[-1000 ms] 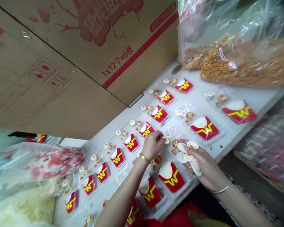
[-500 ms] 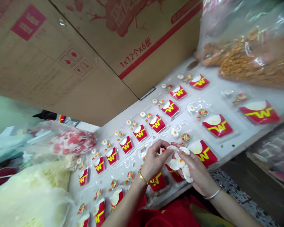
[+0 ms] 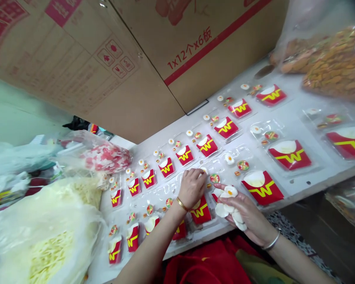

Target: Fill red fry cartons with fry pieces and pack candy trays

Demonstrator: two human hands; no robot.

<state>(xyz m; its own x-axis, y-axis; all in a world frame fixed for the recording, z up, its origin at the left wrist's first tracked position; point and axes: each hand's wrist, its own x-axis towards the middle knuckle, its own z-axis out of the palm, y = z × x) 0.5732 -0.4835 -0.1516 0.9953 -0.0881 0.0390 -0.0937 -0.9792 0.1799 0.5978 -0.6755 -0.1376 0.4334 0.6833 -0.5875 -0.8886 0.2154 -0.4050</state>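
Observation:
My right hand (image 3: 248, 215) holds a loose bunch of small toy fried eggs (image 3: 231, 191), white with orange yolks, over the table's front edge. My left hand (image 3: 192, 187) reaches over a clear plastic blister tray in the near row. Its fingers are bent together at a toy fried egg (image 3: 205, 170), only partly visible past the fingertips. Beside it in the same area lies a small toy pizza (image 3: 214, 178). Below the left hand sits a red fries box with a yellow W (image 3: 201, 211); the hand hides part of its tray.
Rows of clear trays with red fries boxes (image 3: 226, 127) cover the white table (image 3: 319, 173). Large cardboard cartons (image 3: 154, 106) stand behind. A bag of orange-brown pieces (image 3: 334, 67) is at back right; bags of red-white pieces (image 3: 106, 156) and pale yellow pieces (image 3: 50, 252) lie left.
My left hand has moved from the egg bunch in my right hand leftward and out over a tray. My right hand still holds the other eggs. The view has shifted.

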